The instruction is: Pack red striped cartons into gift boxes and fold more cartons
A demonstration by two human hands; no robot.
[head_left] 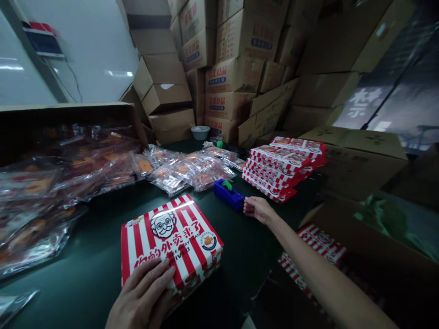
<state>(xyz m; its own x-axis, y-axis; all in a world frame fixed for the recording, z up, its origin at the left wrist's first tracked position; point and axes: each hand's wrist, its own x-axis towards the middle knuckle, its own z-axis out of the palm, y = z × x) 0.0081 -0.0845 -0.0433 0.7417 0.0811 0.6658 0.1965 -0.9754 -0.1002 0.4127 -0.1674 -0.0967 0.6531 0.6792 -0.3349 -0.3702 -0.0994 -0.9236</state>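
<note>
A red-and-white striped takeaway box [171, 237], its lid closed and printed with a cartoon head, sits on the dark green table [103, 283]. My left hand [144, 288] lies on the near left part of the lid, fingers stretched out. Farther back stands a blue tape dispenser [228, 194] with a green roll [227, 185] in it. At its near right end my right hand [256, 209] has its fingers pinched together at the cutting edge; the tape itself is too thin to make out clearly.
Clear plastic packets [195, 169] lie behind the box, more spill from a carton [68, 107] on the left. Flat striped boxes [281, 167] are stacked back right. An open carton [387, 256] at right holds striped boxes. Cartons [233, 75] tower behind, near a grey bowl [200, 132].
</note>
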